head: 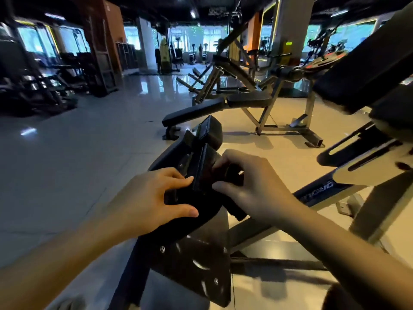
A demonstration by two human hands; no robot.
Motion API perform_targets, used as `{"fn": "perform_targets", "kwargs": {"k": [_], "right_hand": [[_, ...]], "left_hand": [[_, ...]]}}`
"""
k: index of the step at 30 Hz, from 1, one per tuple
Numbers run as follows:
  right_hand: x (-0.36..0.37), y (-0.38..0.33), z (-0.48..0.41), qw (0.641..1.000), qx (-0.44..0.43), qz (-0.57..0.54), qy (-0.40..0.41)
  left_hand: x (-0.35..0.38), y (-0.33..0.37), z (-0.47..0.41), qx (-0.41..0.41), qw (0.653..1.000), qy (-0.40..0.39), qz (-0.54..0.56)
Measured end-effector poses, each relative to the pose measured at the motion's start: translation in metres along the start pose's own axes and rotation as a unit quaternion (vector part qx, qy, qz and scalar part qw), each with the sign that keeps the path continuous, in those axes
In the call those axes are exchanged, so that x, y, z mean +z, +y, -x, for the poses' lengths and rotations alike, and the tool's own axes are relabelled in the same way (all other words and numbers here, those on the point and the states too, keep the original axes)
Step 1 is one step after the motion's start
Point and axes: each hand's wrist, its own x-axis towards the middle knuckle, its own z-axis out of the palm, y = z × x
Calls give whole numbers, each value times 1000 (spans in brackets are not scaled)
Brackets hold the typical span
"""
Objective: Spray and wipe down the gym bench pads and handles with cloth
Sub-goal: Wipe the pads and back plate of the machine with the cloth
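A small black pad [204,168] sits on the dark bracket of a gym bench, low in the middle of the head view. My left hand [156,198] grips it from the left, fingers on top and thumb underneath. My right hand [252,186] curls over its right side, fingers and thumb closed on a dark piece [234,175] that I cannot identify. A second black pad [212,130] stands just beyond. The bench's big back pad [357,74] slopes at the upper right. I see no spray bottle.
A black plate with bolts [196,265] lies below my hands. The bench's silver frame [348,173] runs to the right. Another bench [223,104] stands ahead on the glossy tile floor [78,164]. Dark machines [33,86] line the left side.
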Motion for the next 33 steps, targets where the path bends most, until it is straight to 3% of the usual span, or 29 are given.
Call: {"fn": "perform_targets", "kwargs": {"k": [3,10,13,17,19,23,25,28,31,33], "right_hand": [[1,16,-14,1000,-9,8,16],[13,84,-94,995,85,11,59],[8,61,-51,998,0,-37,57],[3,36,1,988,-140,-52,-36],[1,51,-19,992,-119,-34,-18],[6,102,-87,999,27,-17,26],[10,102,-88,998,46,-26,37],[7,76,-50,998,-20,-55,39],[1,51,-2,989,-134,-54,-22],[0,55,1,987,-150,-41,-29]], "left_hand": [[1,8,4,-17,1000,6,-6],[7,17,14,-70,997,14,11],[15,24,20,-96,994,45,7],[27,33,30,-125,988,85,-40],[33,44,37,-127,981,126,-72],[44,71,39,-153,966,194,-73],[44,80,35,-169,960,207,-81],[44,85,32,-183,956,215,-87],[50,82,35,-176,954,227,-80],[53,80,36,-169,953,238,-85]]}}
